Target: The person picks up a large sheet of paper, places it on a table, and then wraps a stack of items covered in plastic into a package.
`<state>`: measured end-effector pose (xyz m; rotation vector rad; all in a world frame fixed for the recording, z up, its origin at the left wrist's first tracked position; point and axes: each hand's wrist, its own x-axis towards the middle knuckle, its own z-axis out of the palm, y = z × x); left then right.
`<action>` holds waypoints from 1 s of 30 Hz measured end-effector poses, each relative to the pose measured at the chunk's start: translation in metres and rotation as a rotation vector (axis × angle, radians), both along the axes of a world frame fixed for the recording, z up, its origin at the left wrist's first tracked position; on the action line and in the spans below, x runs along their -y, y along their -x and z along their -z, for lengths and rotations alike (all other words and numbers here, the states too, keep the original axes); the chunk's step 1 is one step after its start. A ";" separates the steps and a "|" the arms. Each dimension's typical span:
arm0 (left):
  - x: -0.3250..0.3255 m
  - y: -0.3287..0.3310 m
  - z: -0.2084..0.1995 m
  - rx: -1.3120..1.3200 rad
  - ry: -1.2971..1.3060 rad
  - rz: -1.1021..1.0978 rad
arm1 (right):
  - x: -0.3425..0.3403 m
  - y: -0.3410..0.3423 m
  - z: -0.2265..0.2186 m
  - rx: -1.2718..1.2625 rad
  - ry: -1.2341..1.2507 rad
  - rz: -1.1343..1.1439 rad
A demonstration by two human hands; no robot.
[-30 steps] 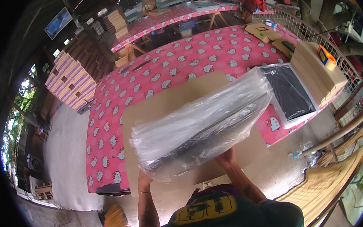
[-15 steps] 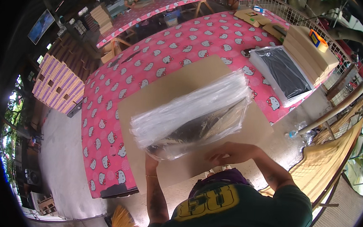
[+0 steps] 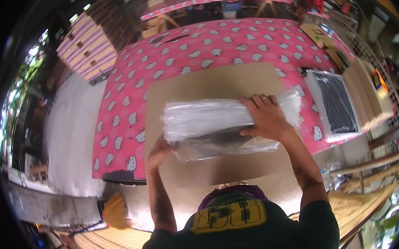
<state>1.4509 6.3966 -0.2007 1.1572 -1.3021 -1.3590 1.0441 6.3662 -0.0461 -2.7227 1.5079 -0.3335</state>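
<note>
A flat pile of clear plastic bags (image 3: 209,118) with something dark showing through its near side lies on a large brown cardboard sheet (image 3: 211,85). My right hand (image 3: 267,117) rests on top of the pile's right part, thumb apart from the other fingers, palm down. At the near left corner, my left hand (image 3: 160,153) is closed on the edge of the plastic bags; its fingertips are partly hidden. The cardboard lies on a pink table (image 3: 123,106) with a cat-print cover and sticks out past its near edge.
At the table's right stand a plastic-wrapped black panel (image 3: 333,103) and a stack of brown boxes (image 3: 366,91) with an orange tape dispenser (image 3: 380,82) on top. Stacked cartons (image 3: 87,49) rise at the far left. A straw broom (image 3: 116,210) is near the table's front left.
My right hand has moved from beside the pile's near edge onto its top right part. My left hand has come to its near left corner. The whole view has shifted.
</note>
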 end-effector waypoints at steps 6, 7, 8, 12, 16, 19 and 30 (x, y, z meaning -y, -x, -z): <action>-0.011 0.029 -0.244 0.331 0.722 -0.405 | -0.005 -0.002 0.003 0.049 0.083 -0.020; -0.009 0.044 -0.267 0.387 0.857 -0.405 | -0.005 -0.004 0.000 0.054 0.086 -0.030; -0.005 0.061 -0.282 0.441 0.994 -0.399 | -0.005 -0.004 -0.001 0.040 0.075 -0.024; 0.028 0.131 -0.269 1.133 0.966 -0.249 | -0.004 0.002 0.000 0.030 0.087 -0.007; 0.075 0.155 -0.155 1.286 0.331 0.206 | -0.003 -0.004 0.000 0.022 0.085 -0.037; 0.073 0.158 -0.174 1.336 0.454 0.158 | -0.002 -0.002 0.000 -0.013 0.092 -0.026; 0.064 0.157 -0.175 1.112 0.213 0.150 | -0.006 -0.001 -0.001 0.006 0.069 -0.031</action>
